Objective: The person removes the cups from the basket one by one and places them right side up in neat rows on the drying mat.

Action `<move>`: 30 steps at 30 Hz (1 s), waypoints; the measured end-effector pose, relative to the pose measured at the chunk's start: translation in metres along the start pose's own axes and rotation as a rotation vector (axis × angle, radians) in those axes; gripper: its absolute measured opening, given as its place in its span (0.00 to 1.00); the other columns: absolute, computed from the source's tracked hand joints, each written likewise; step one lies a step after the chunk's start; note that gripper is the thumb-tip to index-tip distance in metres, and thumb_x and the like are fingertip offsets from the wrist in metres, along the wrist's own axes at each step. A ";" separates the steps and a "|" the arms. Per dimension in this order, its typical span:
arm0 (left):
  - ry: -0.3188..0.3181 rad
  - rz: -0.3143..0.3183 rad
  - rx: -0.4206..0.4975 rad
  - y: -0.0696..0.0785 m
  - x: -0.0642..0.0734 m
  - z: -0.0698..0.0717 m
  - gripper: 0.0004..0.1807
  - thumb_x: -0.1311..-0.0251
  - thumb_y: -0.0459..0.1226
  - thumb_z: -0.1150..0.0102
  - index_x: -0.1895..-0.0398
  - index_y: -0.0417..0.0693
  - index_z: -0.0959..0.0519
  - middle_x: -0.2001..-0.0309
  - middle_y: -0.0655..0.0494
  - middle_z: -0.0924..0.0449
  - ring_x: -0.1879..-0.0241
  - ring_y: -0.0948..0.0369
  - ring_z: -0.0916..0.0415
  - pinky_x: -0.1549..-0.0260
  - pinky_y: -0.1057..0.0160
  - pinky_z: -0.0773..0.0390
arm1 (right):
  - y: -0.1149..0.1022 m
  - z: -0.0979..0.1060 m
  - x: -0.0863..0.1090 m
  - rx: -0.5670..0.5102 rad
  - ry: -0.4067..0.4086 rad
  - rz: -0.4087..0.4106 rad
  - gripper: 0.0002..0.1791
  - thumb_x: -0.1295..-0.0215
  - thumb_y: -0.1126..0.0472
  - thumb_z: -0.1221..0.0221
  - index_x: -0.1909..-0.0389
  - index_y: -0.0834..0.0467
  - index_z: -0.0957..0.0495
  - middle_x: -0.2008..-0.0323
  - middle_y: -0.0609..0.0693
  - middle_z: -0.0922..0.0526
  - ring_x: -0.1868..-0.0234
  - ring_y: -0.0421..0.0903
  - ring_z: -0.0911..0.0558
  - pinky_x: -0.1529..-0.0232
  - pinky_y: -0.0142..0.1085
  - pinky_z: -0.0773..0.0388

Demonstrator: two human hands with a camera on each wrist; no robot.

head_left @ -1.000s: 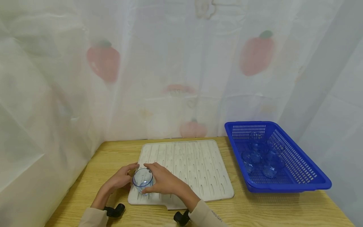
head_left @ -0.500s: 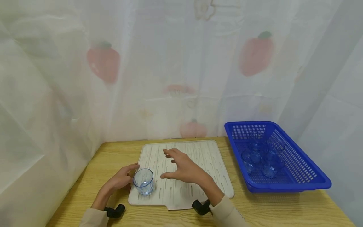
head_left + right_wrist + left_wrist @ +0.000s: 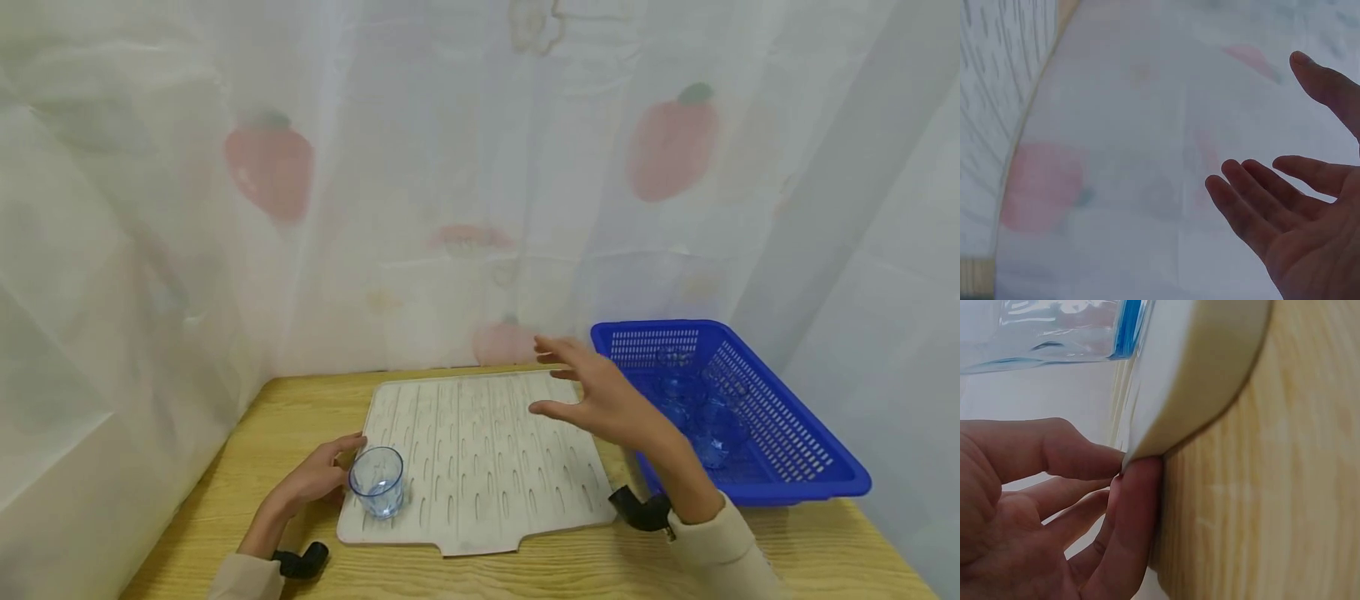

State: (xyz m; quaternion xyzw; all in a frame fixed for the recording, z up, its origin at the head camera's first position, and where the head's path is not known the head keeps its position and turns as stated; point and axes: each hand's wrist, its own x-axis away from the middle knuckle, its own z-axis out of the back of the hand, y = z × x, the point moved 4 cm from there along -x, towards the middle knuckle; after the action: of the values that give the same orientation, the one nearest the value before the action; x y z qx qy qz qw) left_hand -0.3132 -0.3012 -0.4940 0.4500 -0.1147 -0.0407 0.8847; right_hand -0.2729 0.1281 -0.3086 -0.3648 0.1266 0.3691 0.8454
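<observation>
A clear blue-tinted glass stands upright near the front left corner of a white ridged drying mat. Beside that glass, my left hand pinches the mat's left edge between thumb and finger; the left wrist view shows the fingertips right at the mat's rim. My right hand hangs in the air between the mat and a blue basket, thumb and fingers spread, with nothing in it. In the right wrist view its palm is bare against the curtain.
Several similar glasses lie inside the slotted basket, partly hidden by my right forearm. All this rests on a wooden table. A whitish curtain with strawberry prints closes off the back and both sides.
My right hand has let go of the glass and moved right and up, away across the mat to beside the basket. The glass and my left hand have stayed put.
</observation>
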 end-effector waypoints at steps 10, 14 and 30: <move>0.000 0.020 0.000 0.000 0.001 0.000 0.42 0.50 0.22 0.45 0.25 0.35 0.34 0.19 0.32 0.49 0.40 0.42 0.33 0.73 0.56 0.21 | 0.045 0.082 0.022 0.091 -0.023 -0.164 0.32 0.31 0.60 0.34 0.29 0.64 0.30 0.35 0.63 0.23 0.38 0.64 0.19 0.43 0.53 0.19; -0.001 0.016 -0.010 -0.001 0.000 0.000 0.42 0.50 0.22 0.46 0.24 0.35 0.34 0.19 0.32 0.49 0.38 0.41 0.35 0.72 0.57 0.21 | 0.071 0.089 0.031 0.132 -0.081 -0.233 0.31 0.31 0.59 0.35 0.30 0.65 0.29 0.37 0.65 0.21 0.39 0.65 0.18 0.43 0.56 0.19; -0.011 0.010 0.012 -0.001 -0.001 -0.001 0.42 0.49 0.22 0.45 0.24 0.33 0.36 0.20 0.31 0.48 0.66 0.53 0.27 0.75 0.57 0.21 | 0.128 0.070 0.054 0.337 -0.390 -0.320 0.44 0.49 0.49 0.23 0.35 0.68 0.25 0.36 0.72 0.23 0.35 0.74 0.27 0.40 0.65 0.26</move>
State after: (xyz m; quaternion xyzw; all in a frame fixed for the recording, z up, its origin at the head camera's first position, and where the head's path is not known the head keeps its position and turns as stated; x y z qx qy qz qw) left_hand -0.3139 -0.3009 -0.4951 0.4545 -0.1222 -0.0380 0.8815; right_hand -0.3313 0.2656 -0.3522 -0.1569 -0.0380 0.2681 0.9498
